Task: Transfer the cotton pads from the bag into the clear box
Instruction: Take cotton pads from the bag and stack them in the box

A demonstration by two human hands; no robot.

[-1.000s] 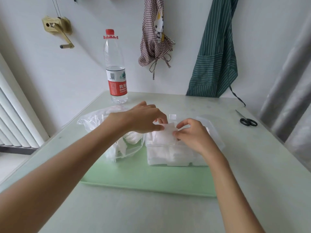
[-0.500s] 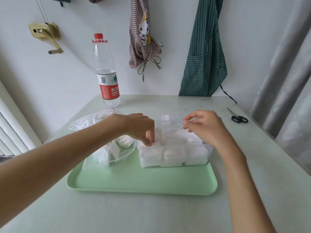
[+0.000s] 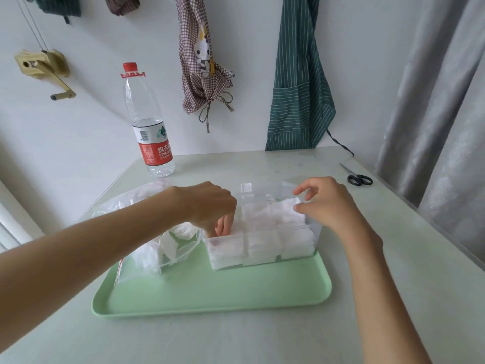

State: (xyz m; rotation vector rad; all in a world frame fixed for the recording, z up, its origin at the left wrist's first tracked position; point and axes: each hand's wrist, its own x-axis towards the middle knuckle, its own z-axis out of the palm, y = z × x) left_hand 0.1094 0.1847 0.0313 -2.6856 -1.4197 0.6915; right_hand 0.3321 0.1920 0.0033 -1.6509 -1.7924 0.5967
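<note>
Cotton pads (image 3: 262, 240) fill the clear box (image 3: 296, 254), which stands on the far right part of the green tray (image 3: 210, 298); white stacks show through its front wall and rise to about its rim. Taking the clear box as the landmark and going from left to right: well to its left, on the wall, hangs a tan crank fitting (image 3: 43, 70). Just left of the box, touching or nearly touching its left wall, lies the plastic bag (image 3: 147, 232), its near end on the tray, with more white pads (image 3: 168, 245) loose inside it. Behind the box and to its left a water bottle (image 3: 148, 127) with a red cap and red label stands upright on the pale table (image 3: 236, 337). The left hand (image 3: 210, 208) reaches over the bag to the box's left end, its fingers curled downward and dipped just inside the rim among the pads; whether they pinch a pad cannot be told. Behind the box a checked apron (image 3: 202, 61) and a green striped apron (image 3: 299, 88) hang on the wall. The right hand (image 3: 328, 206) is over the box's right end, thumb and forefinger apart and loosely bent, the thumb touching the top pads there and grasping nothing. Behind and to the right of the box black-handled scissors (image 3: 358, 178) lie on the table, and a grey curtain (image 3: 441, 101) hangs beyond them.
</note>
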